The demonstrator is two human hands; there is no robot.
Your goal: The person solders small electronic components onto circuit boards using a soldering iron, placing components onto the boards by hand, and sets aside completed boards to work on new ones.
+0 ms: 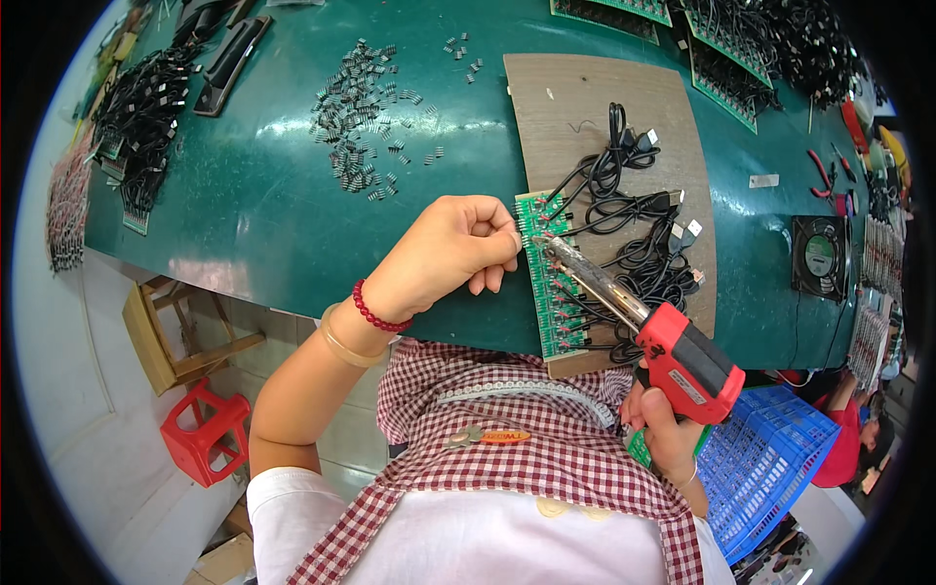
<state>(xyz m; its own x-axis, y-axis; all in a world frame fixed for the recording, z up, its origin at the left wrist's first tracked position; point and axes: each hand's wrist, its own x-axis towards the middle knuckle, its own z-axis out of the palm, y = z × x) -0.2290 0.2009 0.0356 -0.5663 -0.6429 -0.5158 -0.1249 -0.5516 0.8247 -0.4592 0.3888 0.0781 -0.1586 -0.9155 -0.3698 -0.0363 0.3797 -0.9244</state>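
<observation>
My right hand (668, 434) is wrapped round the grip of a red and black soldering gun (682, 366). The gun's long metal barrel points up and left, its tip over the upper part of a green circuit board panel (548, 317). Thumb and fingers pinched, my left hand (468, 242) is at the panel's upper left edge; anything between the fingertips is too small or hidden to make out. Coiled black USB cables (643, 273) run from the panel's right side. The panel lies on a brown wooden board (604, 88).
Small black pin parts (356, 127) are scattered on the green table (244, 195). Bundled cables (146, 117) lie far left, with more cabled boards (726, 58) far right. A small fan (819, 255) stands at right. Below are a blue crate (765, 468) and red stool (207, 434).
</observation>
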